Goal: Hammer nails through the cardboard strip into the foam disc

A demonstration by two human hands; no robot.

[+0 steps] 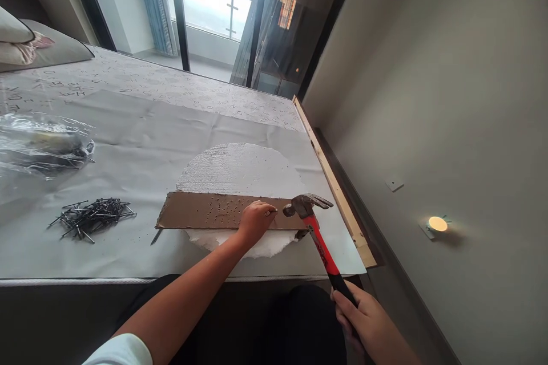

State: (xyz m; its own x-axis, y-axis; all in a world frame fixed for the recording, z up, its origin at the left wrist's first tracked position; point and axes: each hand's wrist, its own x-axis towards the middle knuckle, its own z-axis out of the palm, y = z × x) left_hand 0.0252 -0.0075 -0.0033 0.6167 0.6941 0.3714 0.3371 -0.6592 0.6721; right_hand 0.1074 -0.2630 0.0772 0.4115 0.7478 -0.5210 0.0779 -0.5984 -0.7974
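L hand (256,221) pinches a nail (271,213) upright on the cardboard strip (201,211); R hand (363,319) grips hammer (314,222) low. Tap lightly w/ fingers clear, then release.

Paper-covered table (128,125), nails (92,217) (loose), foam disc (240,168)

Your claw hammer (314,222) has a dull grey metal head and a glossy red handle ending in a black grip. Under it lies a matt brown cardboard strip (205,211) on a rough white foam disc (240,168). Smooth grey paper (128,137) covers the bench, and the dark metal nails (92,218) look matt.
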